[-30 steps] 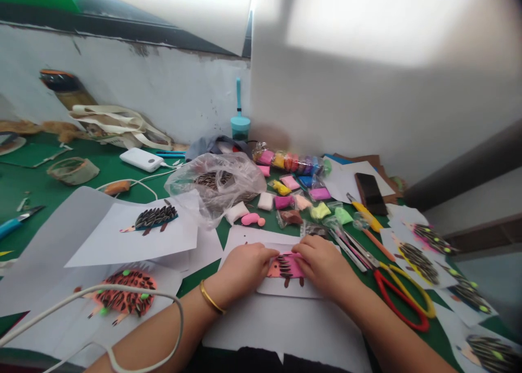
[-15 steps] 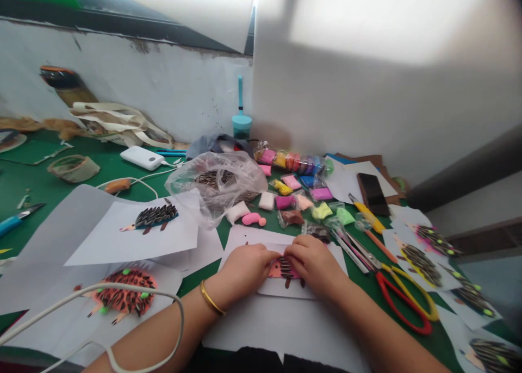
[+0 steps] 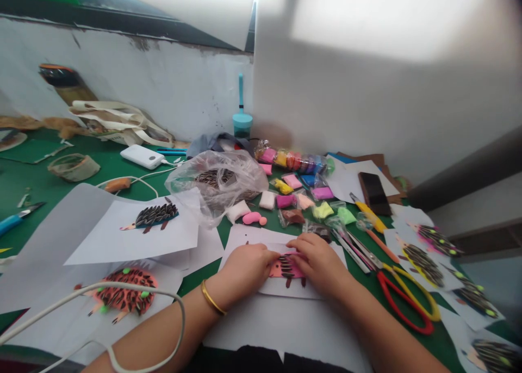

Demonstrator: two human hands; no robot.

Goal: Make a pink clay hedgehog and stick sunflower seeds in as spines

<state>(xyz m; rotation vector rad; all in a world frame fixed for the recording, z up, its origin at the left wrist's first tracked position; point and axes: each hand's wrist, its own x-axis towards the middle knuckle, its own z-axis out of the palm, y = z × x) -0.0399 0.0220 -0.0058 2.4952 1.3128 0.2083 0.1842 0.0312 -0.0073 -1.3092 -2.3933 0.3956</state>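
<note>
A pink clay hedgehog (image 3: 285, 266) with dark seeds stuck in it lies on a small white sheet (image 3: 281, 288) on the green table. My left hand (image 3: 244, 267) rests curled on the sheet at the hedgehog's left end, fingertips touching the clay. On the right end sits my right hand (image 3: 320, 261), its fingers bent and pinched over the seeds. What the fingertips hold is too small to see. A gold bangle (image 3: 211, 299) circles my left wrist.
A plastic bag of seeds (image 3: 218, 182) and packets of coloured clay (image 3: 293, 196) lie behind. Red and yellow scissors (image 3: 403, 302) and pens lie to the right, beside finished hedgehog sheets (image 3: 424, 259). More hedgehog sheets (image 3: 150, 218) and a white cable (image 3: 122, 291) are on the left.
My right hand has shifted slightly left over the hedgehog and then back a little. The left hand stays where it was.
</note>
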